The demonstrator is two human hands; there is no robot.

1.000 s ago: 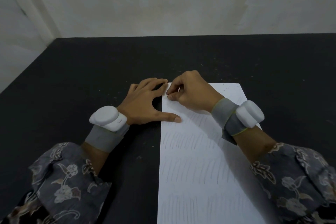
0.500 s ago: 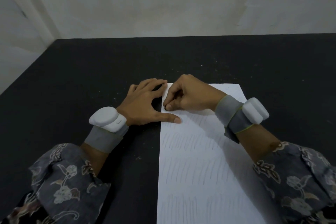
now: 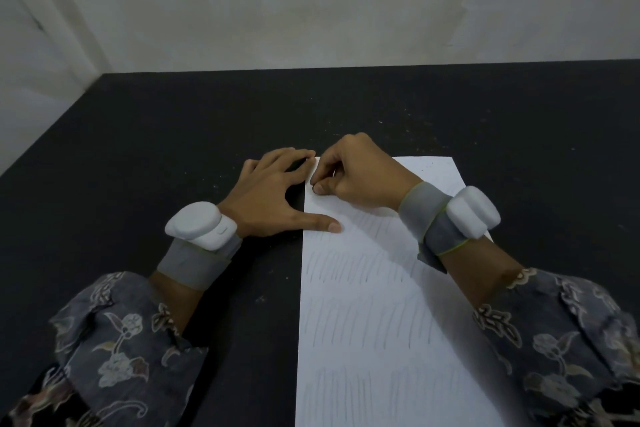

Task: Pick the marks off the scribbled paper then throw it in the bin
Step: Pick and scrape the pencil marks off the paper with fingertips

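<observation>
A white sheet of paper [image 3: 363,322] with rows of faint pencil strokes lies on the black table [image 3: 138,156]. My left hand [image 3: 273,198] lies flat beside the sheet's top-left corner, fingers spread, with its thumb pressing on the paper's left edge. My right hand [image 3: 360,177] rests on the top of the sheet with curled fingers. Its thumb and forefinger pinch a small dark piece, which looks like an eraser [image 3: 313,188], against the paper near the left edge. No bin is in view.
A pale wall [image 3: 311,3] stands right behind the table's far edge. The table's left edge runs diagonally at the left of the view. Small light crumbs dot the black surface around the sheet.
My right hand slid a short way toward me along the paper's left edge, then back up toward the corner. My left hand stayed pressing the sheet in place.
</observation>
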